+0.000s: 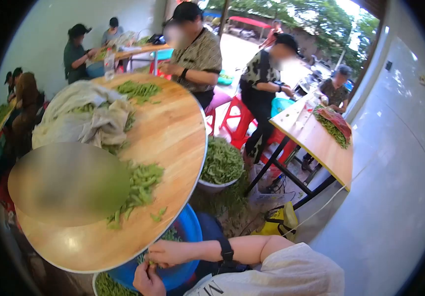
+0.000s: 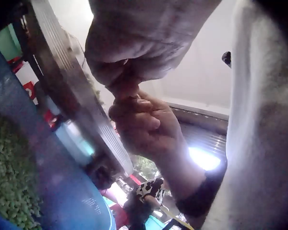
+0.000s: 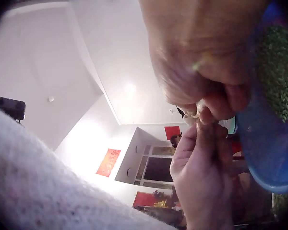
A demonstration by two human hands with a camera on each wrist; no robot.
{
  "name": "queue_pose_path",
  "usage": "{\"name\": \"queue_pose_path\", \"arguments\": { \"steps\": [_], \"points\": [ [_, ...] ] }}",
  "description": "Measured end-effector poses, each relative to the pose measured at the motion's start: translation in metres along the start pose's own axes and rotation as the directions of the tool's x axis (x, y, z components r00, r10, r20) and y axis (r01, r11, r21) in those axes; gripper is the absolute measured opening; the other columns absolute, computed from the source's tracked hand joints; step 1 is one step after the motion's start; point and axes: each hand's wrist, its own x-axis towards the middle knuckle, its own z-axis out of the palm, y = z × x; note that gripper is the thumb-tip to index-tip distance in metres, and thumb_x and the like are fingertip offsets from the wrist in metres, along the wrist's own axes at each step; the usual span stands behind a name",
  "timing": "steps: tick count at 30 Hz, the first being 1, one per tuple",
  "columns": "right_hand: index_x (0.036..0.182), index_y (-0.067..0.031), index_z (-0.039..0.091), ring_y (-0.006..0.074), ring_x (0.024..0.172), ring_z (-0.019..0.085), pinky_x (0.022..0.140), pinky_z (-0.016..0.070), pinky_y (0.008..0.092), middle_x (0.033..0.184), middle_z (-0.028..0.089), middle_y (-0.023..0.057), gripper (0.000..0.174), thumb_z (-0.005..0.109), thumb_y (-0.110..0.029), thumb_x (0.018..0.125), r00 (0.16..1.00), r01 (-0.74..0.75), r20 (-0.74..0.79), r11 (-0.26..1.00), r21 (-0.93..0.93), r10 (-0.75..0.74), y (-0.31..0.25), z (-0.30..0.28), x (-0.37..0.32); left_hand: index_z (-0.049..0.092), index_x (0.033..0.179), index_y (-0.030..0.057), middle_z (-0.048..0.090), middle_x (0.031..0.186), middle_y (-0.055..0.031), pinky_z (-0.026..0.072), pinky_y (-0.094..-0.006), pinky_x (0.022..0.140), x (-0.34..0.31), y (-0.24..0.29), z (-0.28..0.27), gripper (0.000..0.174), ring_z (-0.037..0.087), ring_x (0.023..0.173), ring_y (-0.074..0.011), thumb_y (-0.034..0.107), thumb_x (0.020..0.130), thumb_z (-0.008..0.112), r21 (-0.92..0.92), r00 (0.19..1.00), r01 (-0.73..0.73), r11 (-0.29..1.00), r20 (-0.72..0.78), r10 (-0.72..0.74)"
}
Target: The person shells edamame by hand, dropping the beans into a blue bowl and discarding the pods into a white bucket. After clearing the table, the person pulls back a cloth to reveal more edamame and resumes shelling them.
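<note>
fingertips meet beside a round, pale-wood table [image 1: 183, 118]; the small, pale pod-like piece [image 3: 198, 109] i have between them looks light and soft, likely thin-skinned and easily crushed, perhaps a little damp, though blur leaves its exact form unclear; i judge it best taken at its ends, with thumb and forefinger pads and a slight squeeze, since a hard grip might bruise what lies inside.

the piece sits right at my fingertips, touching both hands, partly hidden by them; my right hand [image 1: 169, 252] pinches it, fingers curled well in; my left hand [image 1: 149, 282] meets it from the opposite side, thumb and finger nearly closed on it, the palm out of sight in the head view; just beside them is a round, blue plastic basin [image 1: 191, 222] holding small green beans [image 3: 278, 72]; slender green pods [image 1: 143, 182] lie on the table, well apart from my fingers.
</note>
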Motion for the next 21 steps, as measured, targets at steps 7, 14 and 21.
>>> {"name": "queue_pose_path", "arguments": {
  "steps": [7,14,21],
  "points": [
    [0.072,-0.0014,0.050,0.0089,0.047,0.045,0.042,0.0358,0.0243,0.055,0.050,0.0037,0.028,0.047,-0.023,0.089,0.996,0.047,-0.061,0.983,-0.179,-0.058,0.005,0.005,-0.001,0.059,0.086,-0.0032,0.052,0.059,-0.0025,0.0301,-0.0181,0.038,-0.007,0.022,0.006,0.012,0.042,0.043,-0.0045,0.006,0.087,0.051,-0.621,0.784,0.552,0.557,0.158,-0.601],
    [0.075,0.0001,0.051,0.0191,0.055,0.056,0.052,0.0429,0.0304,0.059,0.055,0.0134,0.026,0.059,-0.024,0.082,0.986,0.147,0.012,0.832,-0.535,-0.167,-0.007,0.005,-0.008,0.057,0.082,-0.0017,0.056,0.062,-0.0056,0.0326,-0.0187,0.036,-0.016,0.005,-0.003,0.013,0.046,0.040,-0.0085,0.008,0.086,0.050,-0.737,0.661,0.649,0.190,0.423,-0.619],
    [0.080,-0.0001,0.053,0.0150,0.062,0.057,0.056,0.0449,0.0283,0.067,0.060,0.0120,0.027,0.068,-0.022,0.073,0.989,0.133,-0.017,0.929,-0.346,-0.148,0.004,0.001,-0.010,0.056,0.083,-0.0027,0.060,0.066,-0.0100,0.0417,-0.0209,0.040,-0.012,0.019,-0.005,0.017,0.057,0.046,-0.0143,0.010,0.088,0.046,-0.690,0.661,0.688,0.225,0.467,-0.588]
  ]
}}
